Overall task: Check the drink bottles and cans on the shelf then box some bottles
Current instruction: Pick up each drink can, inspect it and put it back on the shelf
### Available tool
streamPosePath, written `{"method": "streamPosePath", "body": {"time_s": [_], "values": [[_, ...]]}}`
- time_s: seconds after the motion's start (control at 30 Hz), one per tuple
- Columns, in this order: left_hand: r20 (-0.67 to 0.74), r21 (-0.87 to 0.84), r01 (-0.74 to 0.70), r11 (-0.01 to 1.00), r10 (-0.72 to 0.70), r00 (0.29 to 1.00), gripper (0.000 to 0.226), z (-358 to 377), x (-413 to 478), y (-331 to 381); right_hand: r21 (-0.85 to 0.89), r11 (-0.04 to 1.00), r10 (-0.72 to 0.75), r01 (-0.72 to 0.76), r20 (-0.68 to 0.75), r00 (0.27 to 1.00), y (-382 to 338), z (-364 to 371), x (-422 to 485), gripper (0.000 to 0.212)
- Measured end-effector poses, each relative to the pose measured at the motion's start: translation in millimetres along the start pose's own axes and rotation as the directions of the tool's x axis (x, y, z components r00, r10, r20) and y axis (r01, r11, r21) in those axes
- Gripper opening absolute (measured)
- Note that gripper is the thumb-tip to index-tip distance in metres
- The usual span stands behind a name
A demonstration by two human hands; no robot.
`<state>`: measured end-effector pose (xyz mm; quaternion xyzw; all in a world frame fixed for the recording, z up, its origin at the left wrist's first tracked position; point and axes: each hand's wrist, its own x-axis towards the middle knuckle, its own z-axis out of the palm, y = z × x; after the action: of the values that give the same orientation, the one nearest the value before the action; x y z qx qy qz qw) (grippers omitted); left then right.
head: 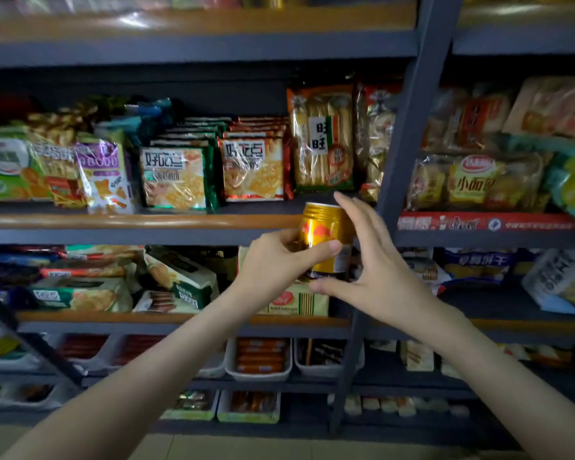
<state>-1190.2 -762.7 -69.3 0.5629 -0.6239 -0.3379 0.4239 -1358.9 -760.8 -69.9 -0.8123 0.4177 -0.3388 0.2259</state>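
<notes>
Left hand (273,260) grips a gold can (326,234) around its middle, thumb across the front and fingers curled behind. Right hand (375,260) is spread at the can's right side, fingers straight and reaching past its top, thumb stretched under its base; contact is unclear. The can is held upright in the air before the front edge of a shelf (146,222), near its right end by a grey post (409,127). Biscuit packets (173,177) and a tall cracker bag (322,137) stand on that shelf — white trays (259,360) sit on shelves lower down.
</notes>
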Motion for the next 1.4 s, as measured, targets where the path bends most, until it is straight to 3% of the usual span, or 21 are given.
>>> {"method": "streamPosePath", "body": {"time_s": [0.13,0.27,0.33,0.5,0.57,0.67,0.73,0.8,0.9,1.13,1.4], "values": [[-0.092,0.136,-0.111,0.984,0.125,0.988,0.029,-28.0,11.8,34.4,-0.065,0.99,-0.133,0.125,-0.128,0.983,-31.7,-12.7,27.2,0.098],[-0.003,0.296,-0.323,0.899,0.339,0.941,0.052,-73.2,24.5,61.5,-0.028,0.97,-0.242,0.242,-0.196,0.95,-60.2,-37.0,57.3,0.093],[0.05,0.296,-0.398,0.869,0.402,0.914,0.06,-97.2,29.0,72.6,0.019,0.96,-0.27,0.281,-0.217,0.938,-73.1,-50.1,71.7,0.092],[-0.088,0.279,-0.521,0.807,0.562,0.823,0.042,-130.5,40.6,110.9,0.079,0.915,-0.383,0.396,-0.138,0.913,-106.6,-74.5,106.5,0.09],[-0.165,0.351,-0.554,0.755,0.632,0.757,0.028,-140.5,52.7,126.5,0.084,0.908,-0.395,0.411,-0.154,0.906,-120.6,-87.3,121.7,0.086],[-0.167,0.371,-0.589,0.717,0.676,0.718,0.032,-148.5,73.2,146.4,0.119,0.911,-0.362,0.395,-0.228,0.904,-133.0,-110.3,143.8,0.086],[-0.122,0.476,-0.607,0.636,0.732,0.671,0.037,-147.7,89.8,154.4,0.078,0.924,-0.338,0.375,-0.292,0.895,-135.3,-127.2,158.5,0.088],[-0.087,0.656,-0.578,0.485,0.809,0.581,0.038,-147.2,109.6,160.1,-0.009,0.942,-0.317,0.336,-0.36,0.878,-134.0,-141.8,175.1,0.084],[-0.031,0.868,-0.429,0.25,0.89,0.455,0.045,-148.2,145.0,161.5,-0.068,0.964,-0.258,0.256,-0.459,0.85,-124.6,-154.7,203.9,0.075],[0.086,0.963,-0.263,0.063,0.851,0.518,0.052,-150.5,180.8,167.3,-0.074,0.997,-0.037,0.008,-0.401,0.915,-112.4,-171.9,254.1,0.072],[0.132,0.966,-0.259,0.012,0.837,0.531,0.06,-159.8,199.4,157.8,-0.088,0.986,0.113,-0.141,-0.262,0.958,-98.5,-172.5,287.8,0.073]]}}
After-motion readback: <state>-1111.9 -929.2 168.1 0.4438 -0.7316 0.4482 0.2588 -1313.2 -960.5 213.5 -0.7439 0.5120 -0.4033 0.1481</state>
